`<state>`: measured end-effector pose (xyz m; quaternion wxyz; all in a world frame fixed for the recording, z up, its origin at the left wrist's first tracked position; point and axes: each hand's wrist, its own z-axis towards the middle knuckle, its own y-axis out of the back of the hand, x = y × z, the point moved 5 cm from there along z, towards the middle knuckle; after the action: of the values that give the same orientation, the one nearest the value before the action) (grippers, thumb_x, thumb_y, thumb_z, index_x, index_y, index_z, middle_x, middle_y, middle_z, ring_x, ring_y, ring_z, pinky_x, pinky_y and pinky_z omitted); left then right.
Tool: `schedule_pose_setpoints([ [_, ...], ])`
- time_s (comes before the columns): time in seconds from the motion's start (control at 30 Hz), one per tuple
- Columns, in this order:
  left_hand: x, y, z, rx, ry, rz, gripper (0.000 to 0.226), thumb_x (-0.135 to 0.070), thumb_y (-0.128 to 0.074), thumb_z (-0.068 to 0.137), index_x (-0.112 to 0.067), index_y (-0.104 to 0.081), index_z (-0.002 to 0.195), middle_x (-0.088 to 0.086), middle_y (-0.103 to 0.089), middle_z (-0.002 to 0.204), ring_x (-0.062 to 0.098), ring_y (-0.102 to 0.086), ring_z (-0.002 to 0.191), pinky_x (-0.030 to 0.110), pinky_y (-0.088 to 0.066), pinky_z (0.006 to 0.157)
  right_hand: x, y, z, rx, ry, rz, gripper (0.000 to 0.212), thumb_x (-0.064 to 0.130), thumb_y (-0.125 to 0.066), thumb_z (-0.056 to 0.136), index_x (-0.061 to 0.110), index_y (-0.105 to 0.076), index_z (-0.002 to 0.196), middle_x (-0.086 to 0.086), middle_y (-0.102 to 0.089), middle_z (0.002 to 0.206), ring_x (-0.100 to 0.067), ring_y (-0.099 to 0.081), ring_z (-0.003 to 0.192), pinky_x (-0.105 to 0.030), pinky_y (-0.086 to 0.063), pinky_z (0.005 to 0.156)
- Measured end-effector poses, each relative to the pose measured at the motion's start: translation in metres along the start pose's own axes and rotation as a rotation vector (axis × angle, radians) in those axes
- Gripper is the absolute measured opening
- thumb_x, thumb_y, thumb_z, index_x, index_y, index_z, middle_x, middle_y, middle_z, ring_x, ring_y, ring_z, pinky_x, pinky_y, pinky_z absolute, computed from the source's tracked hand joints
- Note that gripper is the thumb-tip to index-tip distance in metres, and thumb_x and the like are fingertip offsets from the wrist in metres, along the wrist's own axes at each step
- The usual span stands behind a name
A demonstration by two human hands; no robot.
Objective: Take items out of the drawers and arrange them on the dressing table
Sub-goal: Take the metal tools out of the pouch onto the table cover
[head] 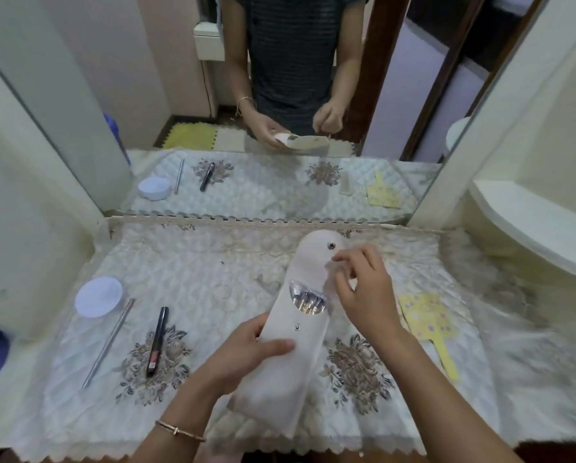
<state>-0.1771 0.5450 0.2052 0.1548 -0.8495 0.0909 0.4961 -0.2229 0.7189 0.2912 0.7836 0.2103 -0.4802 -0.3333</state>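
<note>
Quilted dressing table [213,279], left hand [246,349] gripping pale tool pouch [290,379], right hand [370,295] pinching its open flap [315,252]

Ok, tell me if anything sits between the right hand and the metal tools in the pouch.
Nothing visible does. The pouch is unsnapped and open, the metal tools show in its mouth, and the right hand hovers beside them. The left hand grips the pouch.

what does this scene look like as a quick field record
left hand: grips pouch beside its lower snap
right hand: fingers curled by the open flap, grip unclear
pouch contents: metal tools show in the opening
left side: white round jar, silver rod, black tube
right side: yellow paddle
surface: quilted cover
</note>
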Motion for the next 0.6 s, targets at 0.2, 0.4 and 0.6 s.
schedule_pose_setpoints([
  [0.2,0.002,0.003,-0.004,-0.023,-0.024,0.023,0.029,-0.011,-0.074,0.07,-0.021,-0.068,0.097,-0.001,-0.075,0.088,0.015,-0.07,0.08,0.026,-0.054,0.064,0.0,-0.027,-0.024,0.351,-0.134,0.108,0.015,0.019,-0.072,0.076,0.011,-0.069,0.088,0.016,-0.052,0.073,0.008,-0.046,0.07,-0.004,-0.037,0.067],
  [0.4,0.004,0.006,-0.008,-0.029,-0.02,0.094,0.029,-0.008,-0.073,0.073,-0.019,-0.068,0.1,0.0,-0.074,0.091,0.016,-0.07,0.082,0.028,-0.054,0.069,-0.009,-0.037,-0.033,0.473,-0.418,0.266,0.02,0.022,-0.078,0.069,0.025,-0.06,0.076,0.01,-0.051,0.066,-0.001,-0.045,0.057,-0.009,-0.039,0.056],
  [0.6,0.01,0.008,-0.01,-0.043,-0.017,0.126,0.033,-0.007,-0.072,0.075,-0.018,-0.066,0.105,0.005,-0.073,0.1,0.019,-0.07,0.087,0.028,-0.055,0.071,-0.015,-0.044,-0.033,0.568,-0.48,0.407,0.01,0.015,-0.073,0.075,0.018,-0.064,0.071,-0.004,-0.058,0.069,-0.01,-0.047,0.061,-0.016,-0.039,0.057],
])
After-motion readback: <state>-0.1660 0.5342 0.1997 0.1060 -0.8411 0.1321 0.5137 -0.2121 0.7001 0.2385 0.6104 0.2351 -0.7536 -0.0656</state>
